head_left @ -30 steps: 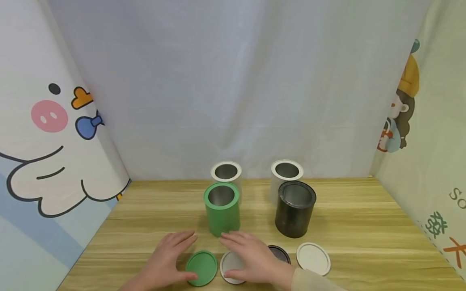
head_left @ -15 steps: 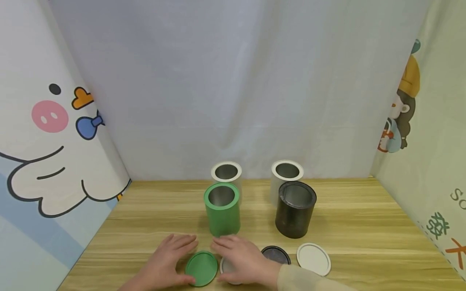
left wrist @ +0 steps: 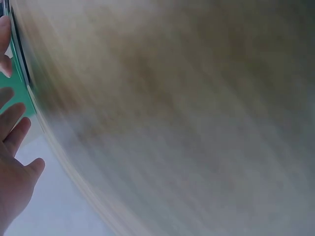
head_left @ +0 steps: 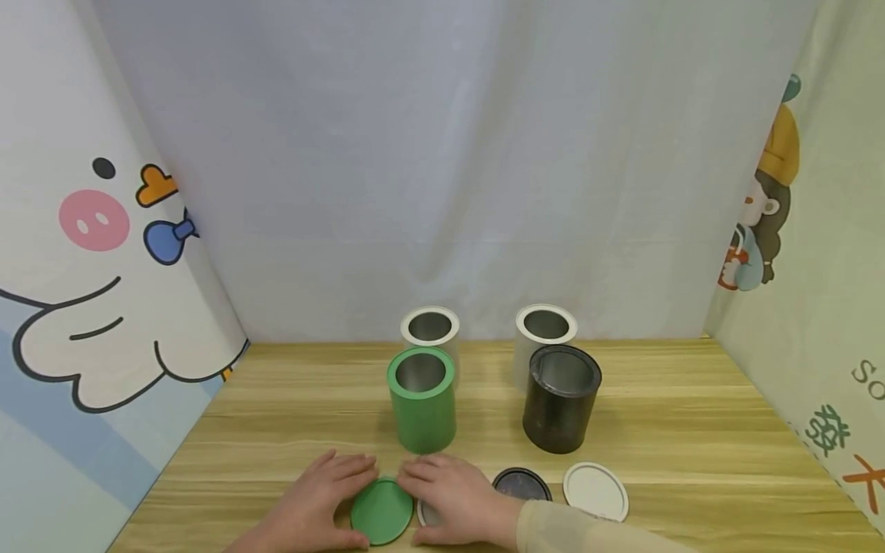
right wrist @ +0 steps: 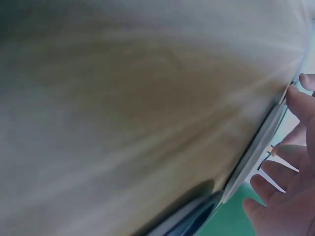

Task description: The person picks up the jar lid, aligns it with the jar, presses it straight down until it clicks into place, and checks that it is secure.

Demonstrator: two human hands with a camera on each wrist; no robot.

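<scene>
In the head view a green can lid [head_left: 382,511] lies flat between both hands. My left hand [head_left: 307,499] curves around its left side, fingertips by the far edge and thumb by the near edge; contact with the rim is hard to tell. Over a white lid [head_left: 427,513], my right hand [head_left: 459,495] hides most of it, with fingertips close to the green lid's right edge. The right wrist view shows spread fingers [right wrist: 275,179] above that white lid. Behind the hands stands an open green can [head_left: 425,418].
A black lid [head_left: 522,484] and another white lid [head_left: 594,491] lie to the right. An open black can [head_left: 558,415] stands behind them, with two white cans [head_left: 445,349] at the back. A pale curtain [head_left: 442,192] hangs behind the wooden table [head_left: 677,430].
My right hand has moved left and slightly down, toward the green lid, uncovering more of the black lid. The left hand has lowered slightly, and the green lid has shifted very slightly left.
</scene>
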